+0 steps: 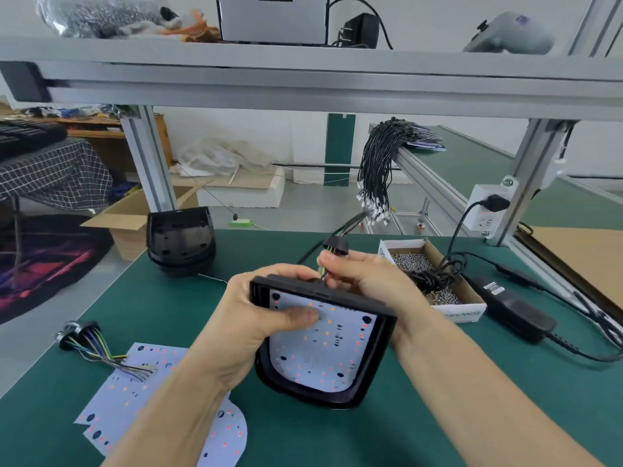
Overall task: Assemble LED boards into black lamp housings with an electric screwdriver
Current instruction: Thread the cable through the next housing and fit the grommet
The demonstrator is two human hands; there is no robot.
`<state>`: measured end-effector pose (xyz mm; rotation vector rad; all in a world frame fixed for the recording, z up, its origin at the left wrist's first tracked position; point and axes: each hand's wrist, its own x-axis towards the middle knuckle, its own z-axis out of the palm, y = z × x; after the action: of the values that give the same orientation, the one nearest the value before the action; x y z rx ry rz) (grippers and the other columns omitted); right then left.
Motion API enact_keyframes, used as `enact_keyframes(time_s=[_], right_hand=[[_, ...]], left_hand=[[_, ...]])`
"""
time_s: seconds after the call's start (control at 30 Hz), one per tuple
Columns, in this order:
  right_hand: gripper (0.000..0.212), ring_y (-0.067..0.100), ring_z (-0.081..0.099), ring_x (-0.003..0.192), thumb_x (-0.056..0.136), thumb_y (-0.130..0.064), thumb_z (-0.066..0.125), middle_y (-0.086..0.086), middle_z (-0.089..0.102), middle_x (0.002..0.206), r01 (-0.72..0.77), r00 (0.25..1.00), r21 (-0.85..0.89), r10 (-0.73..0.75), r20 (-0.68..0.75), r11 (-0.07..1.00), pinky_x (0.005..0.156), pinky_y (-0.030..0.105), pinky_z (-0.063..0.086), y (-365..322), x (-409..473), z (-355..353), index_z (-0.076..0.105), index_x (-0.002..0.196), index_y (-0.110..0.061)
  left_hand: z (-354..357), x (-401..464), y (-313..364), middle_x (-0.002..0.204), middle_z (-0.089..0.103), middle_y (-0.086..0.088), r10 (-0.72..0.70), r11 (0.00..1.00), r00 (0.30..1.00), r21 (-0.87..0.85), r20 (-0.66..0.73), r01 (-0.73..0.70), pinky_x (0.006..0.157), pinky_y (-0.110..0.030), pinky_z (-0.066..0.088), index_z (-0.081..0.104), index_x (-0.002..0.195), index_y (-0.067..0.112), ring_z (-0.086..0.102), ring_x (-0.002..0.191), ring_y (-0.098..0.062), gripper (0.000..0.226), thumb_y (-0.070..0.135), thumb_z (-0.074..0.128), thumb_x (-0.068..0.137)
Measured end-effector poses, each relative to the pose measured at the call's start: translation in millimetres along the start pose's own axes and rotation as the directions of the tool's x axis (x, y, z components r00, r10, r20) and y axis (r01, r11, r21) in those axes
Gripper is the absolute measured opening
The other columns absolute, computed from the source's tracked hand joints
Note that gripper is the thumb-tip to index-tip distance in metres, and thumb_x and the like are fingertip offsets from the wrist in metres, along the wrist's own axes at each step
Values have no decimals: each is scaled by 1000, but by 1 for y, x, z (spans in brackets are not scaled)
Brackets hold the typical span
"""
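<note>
1. Head view: left hand [256, 315] grips a black housing [371, 375] above the green mat [438, 416], thumb pressing the LED board [323, 352] seated inside.
2. Right hand [367, 278] pinches the coloured wires [323, 273] at the housing's top edge.
3. Spare boards [135, 392] lie left; screw box [448, 281] sits right.

The left hand [256, 318] covers the upper left corner of the black housing [377, 358], and its thumb hides part of the LED board [323, 352] seated inside. Behind the housing's far edge, the right hand [367, 281] curls around coloured wires [323, 272], so where they enter cannot be seen. Near the left forearm, loose LED boards [118, 396] lie partly under the arm, and the lettering on the screw box [468, 313] beside the right wrist is too blurred to read.
</note>
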<state>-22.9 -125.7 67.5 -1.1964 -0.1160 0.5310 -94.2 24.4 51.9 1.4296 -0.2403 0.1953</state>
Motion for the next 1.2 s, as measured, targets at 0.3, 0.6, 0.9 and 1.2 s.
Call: enact_keyframes(time_s=[0.3, 0.6, 0.9, 1.2], right_hand=[[27, 6, 45, 47, 79, -34, 63, -5, 51, 57, 53, 999, 131, -52, -6, 990, 46, 17, 33, -13, -1, -28, 68, 93, -11], [23, 2, 43, 39, 72, -25, 71, -2, 52, 52, 125, 992, 140, -126, -2, 982, 37, 12, 37, -5, 10, -10, 57, 59, -13], [34, 5, 36, 37, 87, -18, 68, -5, 47, 48, 202, 974, 213, -173, -147, 956, 35, 15, 29, 6, 11, 2, 55, 55, -17], [38, 6, 26, 35, 86, -23, 67, -7, 38, 43, 83, 985, 143, -59, -165, 986, 39, 17, 24, 9, 5, 1, 43, 60, -14]], left_hand=[[-4, -10, -7, 126, 57, 12, 88, 983, 966, 137, 244, -125, 84, -17, 45, 68, 93, 20, 54, 120, -9, 34, 29, 84, 65], [3, 4, -2, 143, 45, 9, 40, 971, 914, 202, 404, -131, 92, -28, 44, 72, 90, 29, 51, 125, -13, 32, 11, 81, 66], [-4, 2, -14, 122, 57, 10, 188, 961, 906, 119, 379, -249, 90, -28, 46, 72, 96, 26, 58, 116, -21, 32, 28, 86, 68], [4, 6, -24, 129, 61, -4, 192, 975, 883, 21, 429, -222, 96, -32, 46, 69, 99, 23, 55, 123, -27, 34, 23, 85, 69]])
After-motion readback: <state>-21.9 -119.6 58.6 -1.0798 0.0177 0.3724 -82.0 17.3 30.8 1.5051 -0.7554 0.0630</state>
